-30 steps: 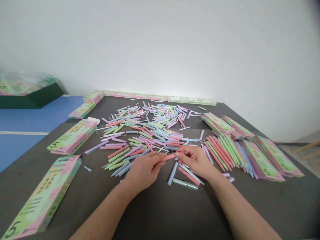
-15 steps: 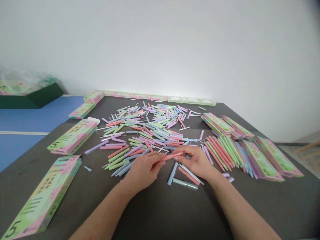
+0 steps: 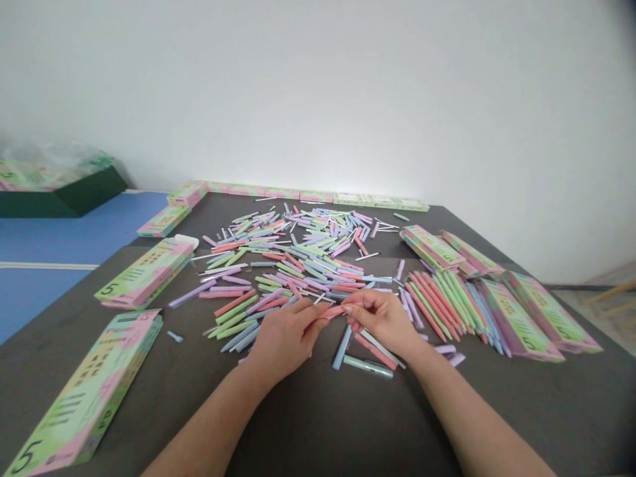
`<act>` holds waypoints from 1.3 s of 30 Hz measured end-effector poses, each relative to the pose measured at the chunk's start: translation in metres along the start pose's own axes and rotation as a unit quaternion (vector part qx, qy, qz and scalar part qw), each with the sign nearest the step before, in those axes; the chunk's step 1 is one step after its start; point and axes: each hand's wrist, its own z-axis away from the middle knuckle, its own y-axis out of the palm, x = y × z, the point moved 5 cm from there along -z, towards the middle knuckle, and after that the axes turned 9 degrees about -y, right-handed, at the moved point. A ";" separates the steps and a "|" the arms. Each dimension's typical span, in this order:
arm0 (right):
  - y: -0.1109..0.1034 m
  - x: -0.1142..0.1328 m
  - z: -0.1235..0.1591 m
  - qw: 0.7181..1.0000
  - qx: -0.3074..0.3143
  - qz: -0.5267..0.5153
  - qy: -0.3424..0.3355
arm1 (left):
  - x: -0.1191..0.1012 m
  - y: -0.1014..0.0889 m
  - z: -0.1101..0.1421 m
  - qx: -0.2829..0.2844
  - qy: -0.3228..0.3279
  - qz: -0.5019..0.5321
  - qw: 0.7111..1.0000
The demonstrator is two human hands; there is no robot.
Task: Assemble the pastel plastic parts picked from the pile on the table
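A coral-pink pen (image 3: 336,311) is held between my two hands, above the near edge of the pen pile. My left hand (image 3: 287,336) is closed on its left end. The fingers of my right hand (image 3: 380,319) pinch its right end and cover much of it. Just under my right hand lie a blue pen part (image 3: 342,348), a coral pen part (image 3: 375,352), a white refill and a clear-and-green pen piece (image 3: 368,366). Left of my left hand are several green, blue and coral pen barrels (image 3: 236,326).
Loose pastel pen parts (image 3: 308,265) cover the middle of the dark table (image 3: 318,424). Assembled pens (image 3: 447,301) lie in a row by colour at right, beside printed boxes (image 3: 521,318). More boxes (image 3: 89,391) line the left and back edges. A green bin (image 3: 64,192) stands far left.
My right hand's fingers have shifted slightly left along the coral pen, so less of it shows. My left hand stays nearly in place.
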 end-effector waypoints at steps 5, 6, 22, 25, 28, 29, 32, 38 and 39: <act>-0.013 0.003 -0.003 0.999 -0.029 -0.014 -0.028 | 0.007 -0.006 -0.005 0.017 -0.064 0.063 0.996; -0.015 0.003 -0.003 0.999 -0.033 -0.019 -0.032 | 0.008 -0.006 -0.006 0.018 -0.066 0.076 0.995; -0.010 -0.005 -0.007 0.976 -0.095 -0.198 0.007 | 0.001 -0.004 -0.003 -0.010 -0.019 0.159 0.987; -0.016 -0.015 -0.010 0.952 -0.131 -0.274 0.036 | -0.008 0.000 0.002 0.072 -0.008 0.216 0.974; -0.026 -0.025 -0.013 0.933 -0.165 -0.316 0.057 | -0.020 0.002 0.006 0.154 0.024 0.253 0.955; -0.027 -0.027 -0.014 0.930 -0.169 -0.321 0.062 | -0.023 0.002 0.007 0.170 0.036 0.259 0.950; -0.026 -0.031 -0.014 0.929 -0.168 -0.322 0.075 | -0.030 0.002 0.009 0.194 0.067 0.261 0.943; 0.001 -0.029 -0.010 0.934 -0.095 -0.323 0.120 | -0.028 0.014 0.010 0.148 0.092 0.181 0.968; 0.005 -0.028 -0.009 0.934 -0.083 -0.324 0.124 | -0.028 0.017 0.011 0.148 0.098 0.166 0.970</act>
